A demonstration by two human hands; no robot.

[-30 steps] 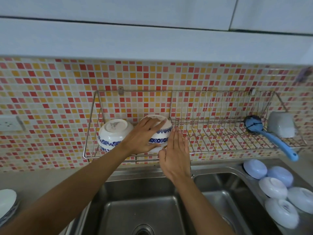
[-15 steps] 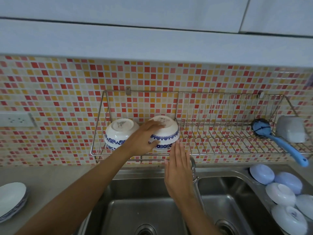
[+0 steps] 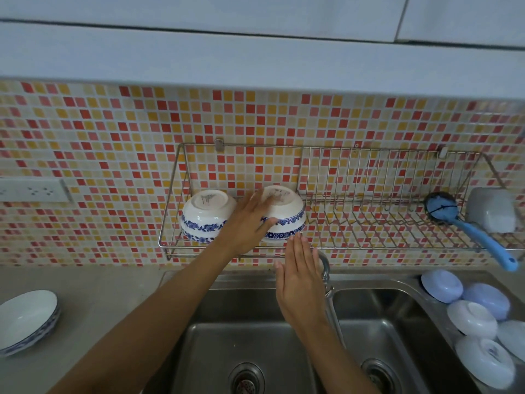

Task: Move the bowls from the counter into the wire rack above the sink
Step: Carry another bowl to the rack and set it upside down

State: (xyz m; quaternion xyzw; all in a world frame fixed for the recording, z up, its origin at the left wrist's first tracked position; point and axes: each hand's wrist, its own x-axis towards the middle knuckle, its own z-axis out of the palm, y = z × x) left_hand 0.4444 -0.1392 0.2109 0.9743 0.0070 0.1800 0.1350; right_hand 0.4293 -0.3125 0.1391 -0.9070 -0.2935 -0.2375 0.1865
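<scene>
Two blue-banded bowls sit upside down, side by side in the wire rack (image 3: 369, 245) at its 9 o'clock end: the first bowl (image 3: 206, 216) untouched, the second bowl (image 3: 285, 220) now settled. The left hand (image 3: 247, 226), which cupped that second bowl a second ago, has slackened, fingers splayed, though blur hides whether the fingertips touch the glaze. The right hand (image 3: 299, 282), flat and empty, has dropped away toward 6 o'clock; pale bowls (image 3: 471, 319) wait on the counter at 4 o'clock.
</scene>
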